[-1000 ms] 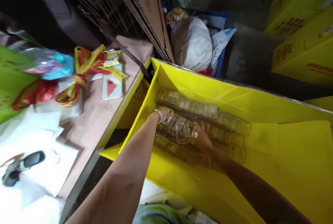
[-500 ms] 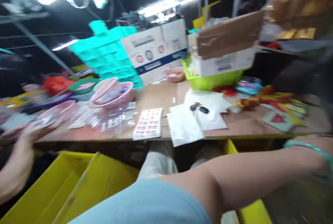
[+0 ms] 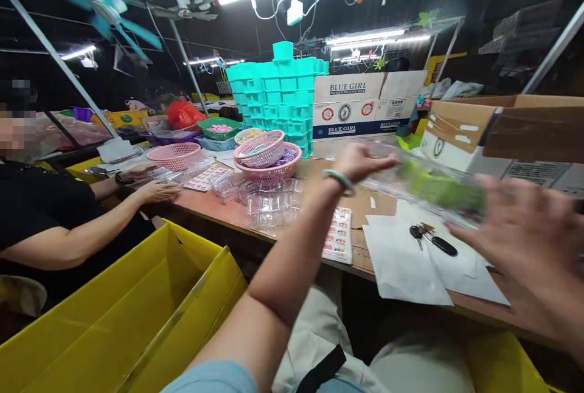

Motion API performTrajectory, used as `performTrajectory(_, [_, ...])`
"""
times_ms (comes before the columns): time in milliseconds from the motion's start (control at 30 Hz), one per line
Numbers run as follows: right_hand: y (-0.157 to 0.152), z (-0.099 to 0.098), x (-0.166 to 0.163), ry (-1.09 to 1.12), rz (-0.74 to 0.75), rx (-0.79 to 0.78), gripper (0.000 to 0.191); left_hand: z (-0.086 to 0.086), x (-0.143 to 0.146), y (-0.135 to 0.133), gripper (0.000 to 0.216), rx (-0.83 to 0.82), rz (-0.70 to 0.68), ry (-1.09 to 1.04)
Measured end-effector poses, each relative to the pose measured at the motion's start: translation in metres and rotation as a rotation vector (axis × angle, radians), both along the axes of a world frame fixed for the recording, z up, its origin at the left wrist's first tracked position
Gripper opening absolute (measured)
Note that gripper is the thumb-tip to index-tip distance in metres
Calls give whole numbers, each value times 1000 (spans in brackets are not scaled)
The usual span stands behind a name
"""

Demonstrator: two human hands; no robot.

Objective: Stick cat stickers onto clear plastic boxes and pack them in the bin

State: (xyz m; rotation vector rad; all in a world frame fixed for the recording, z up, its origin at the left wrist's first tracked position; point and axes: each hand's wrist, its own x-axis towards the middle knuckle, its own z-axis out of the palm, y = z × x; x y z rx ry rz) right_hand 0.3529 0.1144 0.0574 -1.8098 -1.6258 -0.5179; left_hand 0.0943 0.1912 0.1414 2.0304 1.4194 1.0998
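My left hand (image 3: 360, 163), with a green bangle on the wrist, is closed on one end of a long clear plastic sleeve of small clear containers (image 3: 424, 186) held over the wooden table (image 3: 319, 174). At the other end of the sleeve is my right hand (image 3: 524, 235), blurred by motion, its fingers spread against the plastic. Under the sleeve lie white paper sheets (image 3: 410, 259), a key with a black fob (image 3: 433, 239) and a printed sticker sheet (image 3: 337, 236). Loose clear plastic boxes (image 3: 269, 204) are spread on the table left of my left hand.
A seated person in black (image 3: 55, 222) rests both hands on the table at left. Pink baskets (image 3: 269, 156), stacked teal bins (image 3: 278, 95), a Blue Girl carton (image 3: 360, 104) and an open cardboard box (image 3: 502, 131) stand on the table. A yellow box (image 3: 114, 320) sits at lower left.
My view swung from the yellow box of container sleeves up to the table. Both hands came out of the box and now carry one sleeve over the table.
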Motion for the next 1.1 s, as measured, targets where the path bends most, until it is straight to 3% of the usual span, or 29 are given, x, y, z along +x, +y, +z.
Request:
performTrajectory(133, [69, 20, -179, -222, 246, -212, 82, -1, -174, -3, 46, -47, 289, -107])
performTrajectory(233, [94, 20, -289, -250, 386, -357, 94, -11, -279, -9, 43, -214, 451, -201])
performTrajectory(333, [109, 10, -365, -264, 497, -467, 98, -25, -352, -9, 46, -299, 515, -237])
performTrajectory(433, [124, 1, -407, -274, 565, -550, 97, -42, -397, -3, 52, -381, 540, -285])
performTrajectory(600, [153, -2, -422, -286, 627, -635, 105, -74, -433, 11, 56, -358, 634, -329])
performTrajectory(767, [178, -7, -405, -184, 776, -744, 118, -110, -436, 26, 39, -74, 989, -299])
performTrajectory(867, [185, -14, -395, -94, 820, -733, 113, -127, -428, 30, 41, 66, 1138, -317])
performTrajectory(1100, [174, -21, -375, -27, 696, -668, 101, -157, -408, 25, 53, 231, 1144, -405])
